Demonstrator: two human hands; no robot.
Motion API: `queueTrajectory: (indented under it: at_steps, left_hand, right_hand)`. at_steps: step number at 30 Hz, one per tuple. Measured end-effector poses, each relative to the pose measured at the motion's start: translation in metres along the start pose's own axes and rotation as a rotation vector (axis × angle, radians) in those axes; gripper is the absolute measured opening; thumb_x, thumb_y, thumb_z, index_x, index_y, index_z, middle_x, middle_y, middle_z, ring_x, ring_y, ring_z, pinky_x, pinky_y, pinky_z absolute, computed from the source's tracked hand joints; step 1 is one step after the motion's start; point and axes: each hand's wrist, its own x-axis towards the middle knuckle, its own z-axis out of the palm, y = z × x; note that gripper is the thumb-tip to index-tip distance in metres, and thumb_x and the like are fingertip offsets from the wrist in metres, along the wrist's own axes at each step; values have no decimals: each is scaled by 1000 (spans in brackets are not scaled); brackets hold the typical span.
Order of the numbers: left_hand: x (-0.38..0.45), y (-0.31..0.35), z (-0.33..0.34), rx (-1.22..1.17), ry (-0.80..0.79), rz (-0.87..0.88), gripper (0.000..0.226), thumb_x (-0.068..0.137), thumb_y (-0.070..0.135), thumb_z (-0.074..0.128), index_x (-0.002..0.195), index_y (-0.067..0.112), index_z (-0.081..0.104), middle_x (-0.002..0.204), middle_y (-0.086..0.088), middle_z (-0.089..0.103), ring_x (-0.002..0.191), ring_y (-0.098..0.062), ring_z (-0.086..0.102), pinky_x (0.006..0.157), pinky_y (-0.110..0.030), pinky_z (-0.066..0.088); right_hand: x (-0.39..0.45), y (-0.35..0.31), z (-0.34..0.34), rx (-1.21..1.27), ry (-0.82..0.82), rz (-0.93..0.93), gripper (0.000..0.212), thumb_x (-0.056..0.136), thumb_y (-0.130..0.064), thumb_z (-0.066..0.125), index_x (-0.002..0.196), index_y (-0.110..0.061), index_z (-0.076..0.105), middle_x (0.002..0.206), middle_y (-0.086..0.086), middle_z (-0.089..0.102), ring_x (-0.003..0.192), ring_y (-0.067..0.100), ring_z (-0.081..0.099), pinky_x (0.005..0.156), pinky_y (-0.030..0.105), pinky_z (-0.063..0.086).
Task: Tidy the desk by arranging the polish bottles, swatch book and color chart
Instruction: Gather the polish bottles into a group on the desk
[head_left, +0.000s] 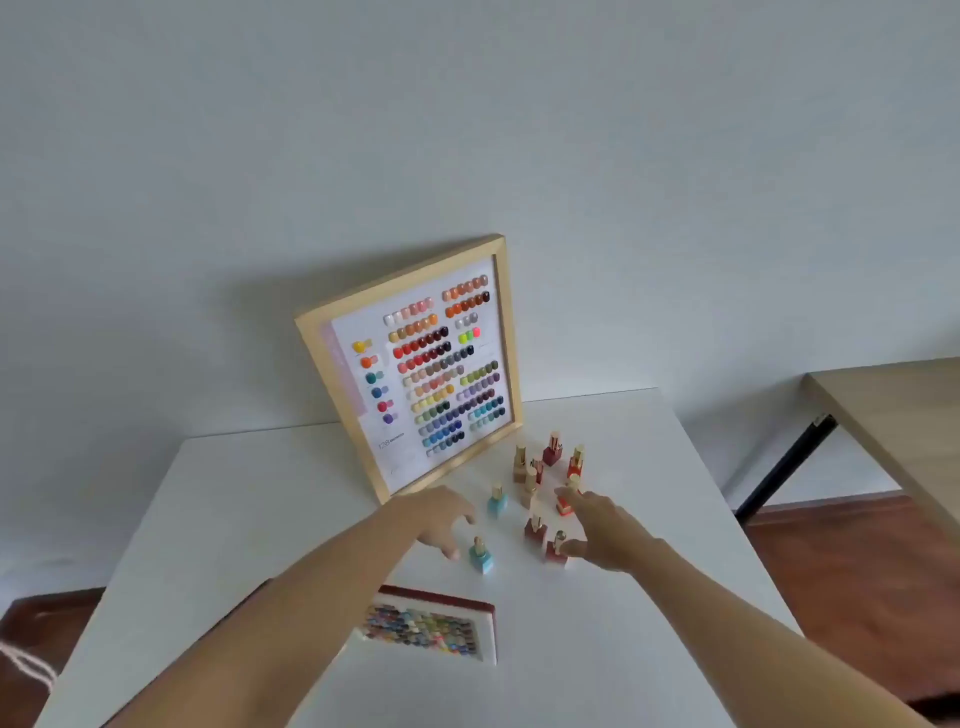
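Observation:
A wood-framed color chart (415, 364) leans against the wall at the back of the white desk (218, 519). Several polish bottles stand scattered in front of it: two light blue ones (481, 557) (497, 500), dark red ones (535, 530) (553, 451), and beige ones (520, 464). The swatch book (431, 626) lies open flat near the front, partly under my left forearm. My left hand (441, 517) hovers open just left of the nearer blue bottle. My right hand (605, 527) is open, fingers spread beside a red bottle (557, 551).
A wooden table (893, 415) with a black leg stands to the right across a gap of brown floor (852, 561). The white wall rises directly behind the desk. The left half of the desk top is bare.

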Motion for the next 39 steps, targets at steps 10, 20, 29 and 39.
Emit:
queueTrajectory:
  at_steps: [10,20,29,39]
  left_hand:
    - [62,-2,27,300,3,345,28,87,16,63,113,10,65,113,-12,59,101,-29,59,78,-30,40]
    - [82,-20,30,-19,474,201,41,86,10,63,118,14,38,105,-10,67,86,-25,69,71,-29,59]
    - [100,-9,27,-57,507,196,26,90,16,58,115,17,50,101,-11,64,87,-27,67,76,-36,59]
    - [99,18,17,66,423,194,9,93,14,56,99,9,59,101,-12,67,91,-27,67,78,-31,56]
  right_hand:
    - [40,-19,56,148,31,196,68,84,-23,67,139,-26,27,131,9,50,103,27,59,85,36,52]
    - [55,-30,70,204,199,244,30,96,-20,45,126,-24,42,109,6,57,83,26,60,63,26,43]
    - [52,-31,72,178,222,251,7,97,-15,42,102,-14,47,85,2,47,64,21,47,54,25,37]
    - [17,10,51,329,203,291,10,88,0,49,84,-6,57,92,8,66,79,25,66,72,41,56]
